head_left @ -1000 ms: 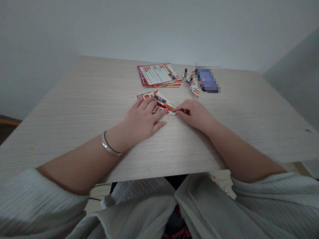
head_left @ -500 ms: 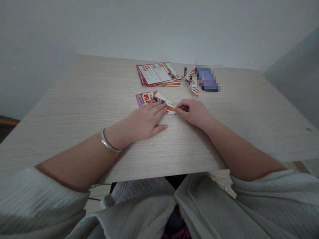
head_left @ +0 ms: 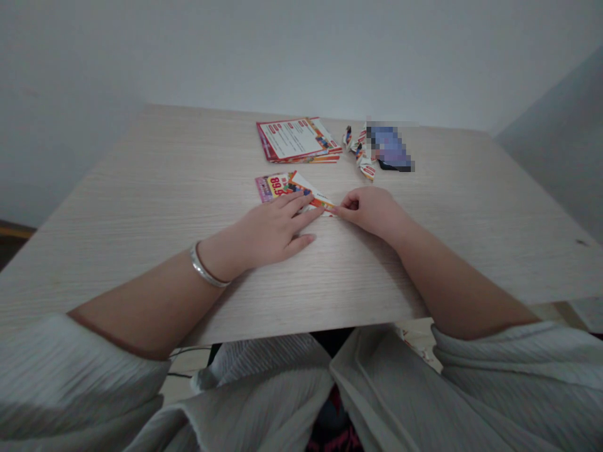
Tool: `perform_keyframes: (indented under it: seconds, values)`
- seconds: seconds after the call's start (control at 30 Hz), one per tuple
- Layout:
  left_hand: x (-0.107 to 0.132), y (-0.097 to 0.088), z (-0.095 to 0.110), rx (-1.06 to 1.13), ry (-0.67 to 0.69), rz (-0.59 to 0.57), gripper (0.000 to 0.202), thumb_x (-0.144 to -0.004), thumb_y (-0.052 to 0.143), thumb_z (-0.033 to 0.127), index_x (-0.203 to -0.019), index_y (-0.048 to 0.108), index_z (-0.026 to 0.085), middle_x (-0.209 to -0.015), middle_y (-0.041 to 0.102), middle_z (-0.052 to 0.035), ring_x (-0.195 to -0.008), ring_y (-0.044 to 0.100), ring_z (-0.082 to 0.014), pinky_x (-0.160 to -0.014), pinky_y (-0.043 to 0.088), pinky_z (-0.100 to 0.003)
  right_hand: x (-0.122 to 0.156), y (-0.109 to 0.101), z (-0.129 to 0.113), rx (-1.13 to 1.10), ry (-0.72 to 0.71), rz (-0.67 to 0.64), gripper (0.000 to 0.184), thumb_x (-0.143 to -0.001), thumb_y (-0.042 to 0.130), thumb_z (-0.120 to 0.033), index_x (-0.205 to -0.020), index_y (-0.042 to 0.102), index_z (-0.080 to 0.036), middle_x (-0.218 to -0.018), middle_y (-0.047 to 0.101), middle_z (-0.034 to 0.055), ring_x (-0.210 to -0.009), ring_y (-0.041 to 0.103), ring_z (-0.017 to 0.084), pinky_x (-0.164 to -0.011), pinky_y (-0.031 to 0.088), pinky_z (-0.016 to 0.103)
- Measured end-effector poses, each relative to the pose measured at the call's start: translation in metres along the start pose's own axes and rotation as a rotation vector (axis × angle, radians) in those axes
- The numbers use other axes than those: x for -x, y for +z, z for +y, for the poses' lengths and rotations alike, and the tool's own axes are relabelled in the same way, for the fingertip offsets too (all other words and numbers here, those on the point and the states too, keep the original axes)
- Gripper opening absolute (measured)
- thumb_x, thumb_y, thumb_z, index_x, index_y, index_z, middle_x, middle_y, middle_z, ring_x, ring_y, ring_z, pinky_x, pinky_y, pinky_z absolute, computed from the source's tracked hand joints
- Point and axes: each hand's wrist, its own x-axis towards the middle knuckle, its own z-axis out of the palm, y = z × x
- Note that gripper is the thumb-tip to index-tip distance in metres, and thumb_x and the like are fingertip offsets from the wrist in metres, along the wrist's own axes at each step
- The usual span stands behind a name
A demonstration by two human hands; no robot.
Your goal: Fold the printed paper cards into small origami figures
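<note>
A colourful printed paper (head_left: 282,186), partly folded, lies on the wooden table (head_left: 155,188). My left hand (head_left: 273,229) rests flat on its near part, fingers stretched out and pressing it down. My right hand (head_left: 372,210) is closed in a pinch on the paper's right tip. A silver bangle sits on my left wrist.
A stack of similar printed leaflets (head_left: 296,139) lies further back. To its right are several small folded paper pieces (head_left: 360,152) and a blurred dark object (head_left: 390,150). A wall stands behind the table; the table's near edge is at my lap.
My left hand slid back toward me, uncovering more of the paper's left part. My right hand stayed at the right tip, shifting only slightly.
</note>
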Motion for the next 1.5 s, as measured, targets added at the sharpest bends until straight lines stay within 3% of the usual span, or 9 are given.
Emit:
perform_keyframes:
  seconds: [0.3,0.53,0.73,0.87,1.03,1.17,1.33,1.43,1.5]
  values:
    - [0.0,0.006,0.001,-0.006,0.007,0.063,0.063,-0.111,0.04,0.043,-0.161,0.046,0.006,-0.159,0.05,-0.028,-0.149,0.049,-0.0417,-0.123,0.042,-0.058,0.003,0.0,0.007,-0.079,-0.078,0.0,0.038,-0.098,0.064,-0.051,-0.084,0.08,-0.02,-0.082,0.078,0.0058,-0.068,0.06,0.017,-0.063,0.035,0.032]
    - [-0.002,0.003,0.007,-0.039,0.003,0.043,0.067,-0.11,0.04,0.047,-0.157,0.049,0.0,-0.148,0.057,-0.0305,-0.141,0.053,-0.0435,-0.116,0.047,-0.057,0.003,-0.002,-0.003,0.049,-0.01,-0.023,0.039,-0.101,0.061,-0.052,-0.09,0.081,-0.02,-0.085,0.08,0.007,-0.073,0.063,0.019,-0.068,0.035,0.033]
    - [-0.002,0.001,0.008,-0.039,-0.036,0.022,0.066,-0.11,0.04,0.049,-0.164,0.043,0.012,-0.149,0.056,-0.0274,-0.138,0.057,-0.0421,-0.114,0.048,-0.058,0.003,-0.007,-0.007,0.204,-0.027,-0.042,0.039,-0.103,0.056,-0.048,-0.097,0.083,-0.019,-0.093,0.081,0.0105,-0.081,0.068,0.023,-0.075,0.038,0.036]
    - [-0.003,-0.001,0.01,-0.04,-0.038,0.019,0.064,-0.11,0.041,0.047,-0.161,0.047,0.01,-0.146,0.058,-0.0276,-0.136,0.057,-0.0423,-0.112,0.05,-0.057,0.004,-0.007,-0.007,0.263,-0.03,-0.045,0.04,-0.104,0.055,-0.047,-0.096,0.082,-0.019,-0.092,0.081,0.0118,-0.084,0.069,0.025,-0.078,0.04,0.037]
    - [-0.003,0.0,0.01,-0.032,-0.043,0.039,0.062,-0.109,0.043,0.047,-0.158,0.051,0.009,-0.143,0.059,-0.0267,-0.134,0.058,-0.042,-0.111,0.051,-0.057,0.004,-0.009,0.008,0.257,-0.066,-0.039,0.034,-0.1,0.06,-0.045,-0.088,0.079,-0.02,-0.087,0.08,0.0108,-0.08,0.068,0.024,-0.074,0.04,0.036]
    - [-0.002,0.002,0.008,-0.02,-0.068,0.066,0.063,-0.108,0.043,0.049,-0.156,0.053,0.01,-0.14,0.06,-0.0257,-0.129,0.059,-0.0412,-0.109,0.051,-0.056,0.004,-0.008,0.026,0.101,-0.064,-0.004,0.026,-0.098,0.063,-0.038,-0.084,0.076,-0.02,-0.084,0.078,0.0089,-0.073,0.065,0.022,-0.066,0.04,0.035]
    - [-0.002,0.003,0.007,-0.036,-0.081,0.076,0.065,-0.108,0.041,0.054,-0.156,0.055,0.012,-0.134,0.062,-0.0235,-0.123,0.059,-0.0393,-0.108,0.05,-0.056,0.003,0.001,0.032,-0.125,-0.286,0.205,0.015,-0.09,0.071,-0.025,-0.101,0.079,-0.018,-0.1,0.081,0.0085,-0.091,0.071,0.024,-0.082,0.052,0.036]
    - [-0.004,0.002,0.005,-0.008,-0.102,0.101,0.062,-0.109,0.036,0.05,-0.154,0.058,0.013,-0.127,0.064,-0.022,-0.12,0.06,-0.0373,-0.107,0.051,-0.056,0.003,0.008,0.026,-0.122,-0.474,0.187,0.023,-0.092,0.07,-0.022,-0.112,0.081,-0.021,-0.113,0.082,0.008,-0.109,0.072,0.027,-0.1,0.052,0.042]
    - [-0.005,0.003,0.003,0.055,-0.116,0.118,0.059,-0.11,0.032,0.045,-0.147,0.063,0.012,-0.128,0.065,-0.0215,-0.12,0.06,-0.035,-0.108,0.051,-0.054,0.003,0.011,0.021,-0.092,-0.512,0.152,0.025,-0.095,0.065,-0.017,-0.112,0.082,-0.022,-0.115,0.083,0.0072,-0.111,0.072,0.026,-0.104,0.052,0.042]
